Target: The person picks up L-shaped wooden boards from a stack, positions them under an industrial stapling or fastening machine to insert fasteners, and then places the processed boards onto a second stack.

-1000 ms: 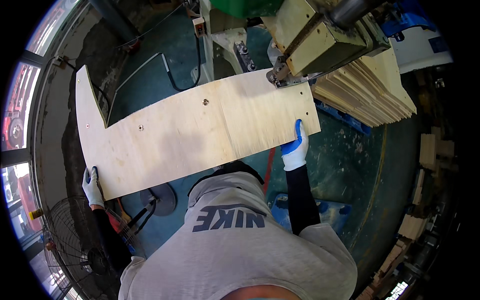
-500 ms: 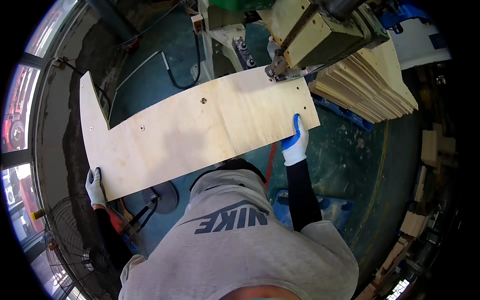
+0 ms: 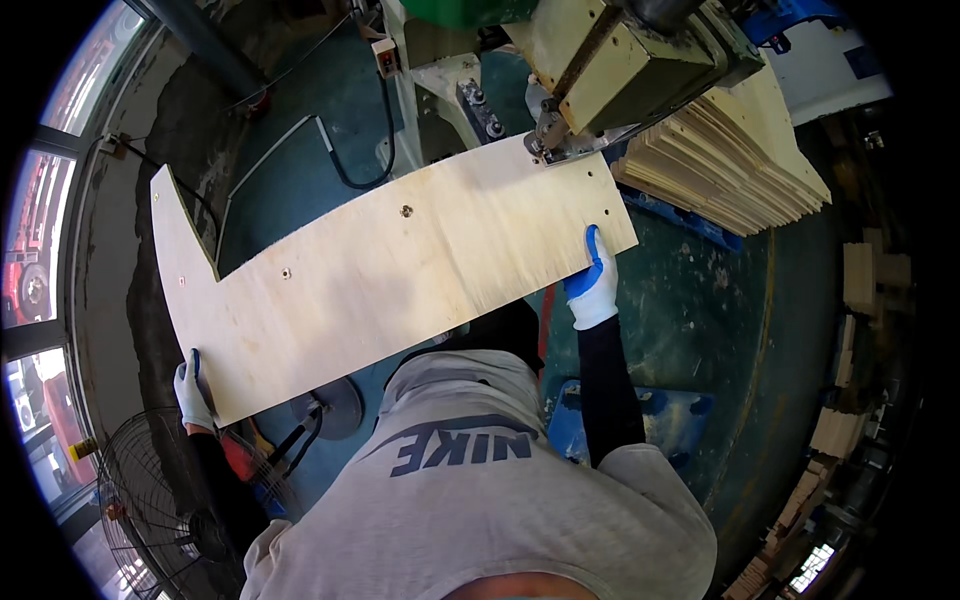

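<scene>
The right hand [image 3: 594, 285], in a white glove with blue coating, is closed on the near edge of a pale wooden panel [image 3: 380, 290] close to its right end, thumb laid over the top face and fingers hidden beneath. The left hand [image 3: 192, 390], gloved alike, holds the panel's left edge by the near corner; how its fingers lie underneath cannot be told. The panel slants across in front of the person's body, its right end farther away, with a pointed prong at the far left and several small holes and metal inserts. A metal fitting [image 3: 560, 148] below a machine head [image 3: 630, 80] overlaps the far edge near the right end; contact is unclear. Beyond that end, a stack of wooden sheets [image 3: 720, 165] rests on a blue pallet [image 3: 690, 222]. A wire-caged fan [image 3: 150, 500] stands at lower left, near the left forearm.
</scene>
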Action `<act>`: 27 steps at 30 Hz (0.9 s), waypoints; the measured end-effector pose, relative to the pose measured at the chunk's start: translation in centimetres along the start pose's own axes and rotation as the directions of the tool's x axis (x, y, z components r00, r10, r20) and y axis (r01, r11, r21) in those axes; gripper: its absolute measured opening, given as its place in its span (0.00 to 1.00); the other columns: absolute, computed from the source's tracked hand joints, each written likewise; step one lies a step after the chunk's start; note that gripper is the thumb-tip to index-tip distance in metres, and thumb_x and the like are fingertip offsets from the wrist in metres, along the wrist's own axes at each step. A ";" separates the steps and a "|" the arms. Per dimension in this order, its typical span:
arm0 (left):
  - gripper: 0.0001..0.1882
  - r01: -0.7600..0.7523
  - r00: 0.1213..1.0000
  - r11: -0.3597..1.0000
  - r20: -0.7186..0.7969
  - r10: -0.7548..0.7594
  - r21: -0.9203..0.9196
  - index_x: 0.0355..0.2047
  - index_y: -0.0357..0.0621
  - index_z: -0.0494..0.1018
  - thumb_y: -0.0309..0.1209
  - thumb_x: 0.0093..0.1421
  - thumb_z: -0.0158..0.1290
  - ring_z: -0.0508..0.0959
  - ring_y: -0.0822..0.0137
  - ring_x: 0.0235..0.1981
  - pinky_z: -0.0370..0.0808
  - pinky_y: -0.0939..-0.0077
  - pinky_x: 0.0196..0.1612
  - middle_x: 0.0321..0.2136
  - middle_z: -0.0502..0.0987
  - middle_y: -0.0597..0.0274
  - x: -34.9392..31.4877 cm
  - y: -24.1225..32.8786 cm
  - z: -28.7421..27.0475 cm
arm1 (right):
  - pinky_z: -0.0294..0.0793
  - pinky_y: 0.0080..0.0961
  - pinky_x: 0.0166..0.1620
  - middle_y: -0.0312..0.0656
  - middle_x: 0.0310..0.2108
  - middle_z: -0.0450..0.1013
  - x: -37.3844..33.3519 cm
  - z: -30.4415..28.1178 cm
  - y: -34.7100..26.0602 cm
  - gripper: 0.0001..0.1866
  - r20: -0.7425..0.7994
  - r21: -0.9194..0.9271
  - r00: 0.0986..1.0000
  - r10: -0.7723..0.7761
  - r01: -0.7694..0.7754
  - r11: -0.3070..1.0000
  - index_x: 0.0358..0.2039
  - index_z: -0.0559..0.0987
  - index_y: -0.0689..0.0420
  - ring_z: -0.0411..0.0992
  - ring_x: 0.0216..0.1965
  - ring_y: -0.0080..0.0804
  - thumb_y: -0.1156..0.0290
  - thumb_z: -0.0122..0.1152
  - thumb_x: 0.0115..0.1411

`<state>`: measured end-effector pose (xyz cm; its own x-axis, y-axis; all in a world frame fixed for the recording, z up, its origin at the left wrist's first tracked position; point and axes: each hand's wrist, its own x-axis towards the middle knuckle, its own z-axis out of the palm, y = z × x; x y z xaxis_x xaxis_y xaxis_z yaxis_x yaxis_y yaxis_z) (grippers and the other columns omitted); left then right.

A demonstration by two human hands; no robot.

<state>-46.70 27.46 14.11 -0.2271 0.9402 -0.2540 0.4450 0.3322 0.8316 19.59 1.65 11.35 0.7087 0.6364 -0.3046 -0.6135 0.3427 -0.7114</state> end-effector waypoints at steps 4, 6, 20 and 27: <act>0.18 -0.008 1.000 0.999 -0.018 0.007 -0.045 0.30 0.44 0.73 0.45 0.67 0.58 0.64 0.79 0.27 0.65 0.80 0.31 0.25 0.67 0.75 -0.5 2.0 0.5 | 0.72 0.43 0.62 0.43 0.62 0.69 0.7 -1.3 0.5 0.28 -0.037 -0.001 0.999 -0.020 0.020 1.000 0.68 0.64 0.55 0.70 0.61 0.40 0.60 0.56 0.71; 0.19 -0.032 0.998 0.997 -0.055 0.028 -0.065 0.29 0.42 0.73 0.45 0.67 0.58 0.64 0.80 0.27 0.65 0.80 0.31 0.25 0.67 0.75 -1.3 2.8 1.4 | 0.72 0.43 0.62 0.43 0.62 0.70 1.0 -1.2 0.4 0.28 -0.041 0.005 0.999 0.000 0.000 1.000 0.68 0.64 0.55 0.70 0.61 0.40 0.60 0.55 0.71; 0.22 -0.076 0.961 0.995 -0.262 0.088 0.057 0.28 0.38 0.75 0.46 0.67 0.59 0.66 0.78 0.25 0.65 0.79 0.29 0.23 0.71 0.71 -0.4 -2.3 -5.7 | 0.75 0.41 0.59 0.43 0.59 0.71 -1.5 3.8 3.7 0.26 0.006 0.009 0.995 0.095 -0.095 0.995 0.65 0.66 0.56 0.73 0.59 0.37 0.58 0.55 0.72; 0.22 -0.059 0.955 0.994 -0.285 0.083 0.092 0.25 0.41 0.75 0.47 0.67 0.59 0.62 0.80 0.23 0.60 0.80 0.26 0.21 0.68 0.74 0.6 -4.7 -6.1 | 0.77 0.42 0.58 0.42 0.58 0.71 0.3 4.7 4.2 0.26 0.044 -0.033 0.996 0.084 -0.082 0.996 0.65 0.67 0.57 0.73 0.58 0.36 0.58 0.55 0.72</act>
<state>-54.22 25.95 13.06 -0.4265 0.9039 -0.0332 0.5352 0.2818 0.7963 15.60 6.52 11.23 0.6389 0.6925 -0.3352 -0.6581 0.2662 -0.7043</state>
